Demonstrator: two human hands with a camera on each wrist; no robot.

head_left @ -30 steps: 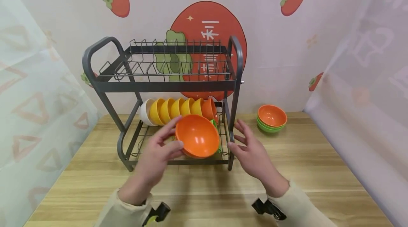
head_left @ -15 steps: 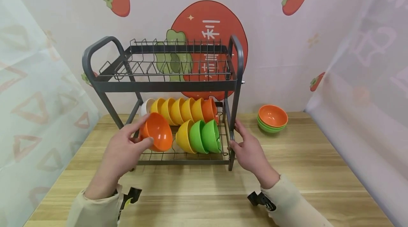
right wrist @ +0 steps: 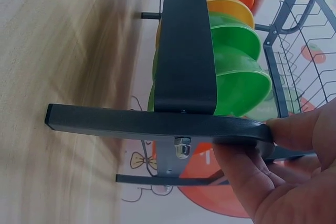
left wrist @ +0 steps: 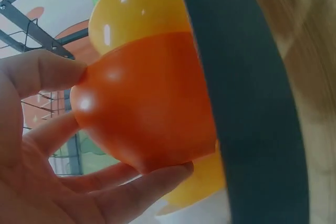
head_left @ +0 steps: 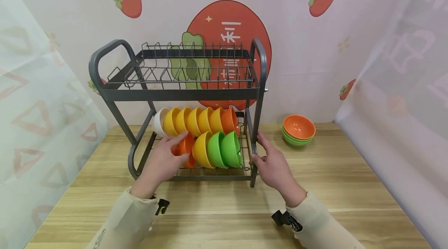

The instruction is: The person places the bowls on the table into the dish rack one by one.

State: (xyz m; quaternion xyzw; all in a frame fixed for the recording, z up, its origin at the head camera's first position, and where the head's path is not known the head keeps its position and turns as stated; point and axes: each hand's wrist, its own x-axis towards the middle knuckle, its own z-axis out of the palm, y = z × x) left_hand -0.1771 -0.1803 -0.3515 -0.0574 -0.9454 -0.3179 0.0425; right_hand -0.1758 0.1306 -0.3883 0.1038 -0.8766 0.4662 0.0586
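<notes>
On the lower tier of a dark two-tier dish rack (head_left: 182,94), my left hand (head_left: 162,161) grips an orange bowl (left wrist: 147,103) tilted on its side. The bowl sits directly left of a yellow bowl (head_left: 202,150) in the front row, its rim toward that bowl. Two green bowls (head_left: 231,150) stand to the right of the yellow one. My right hand (head_left: 276,167) holds the rack's front right leg (right wrist: 157,124), thumb on one side and fingers on the other.
Behind, a back row holds a white bowl (head_left: 159,122), several yellow bowls (head_left: 182,121) and an orange bowl (head_left: 229,120). To the right of the rack, a small stack of bowls (head_left: 298,128), orange over green, stands on the wooden table (head_left: 336,187). The upper tier's wire slots hold nothing.
My left hand has carried the orange bowl left, then into the front row beside the yellow bowl. My right hand has moved slightly left and taken hold of the rack's leg.
</notes>
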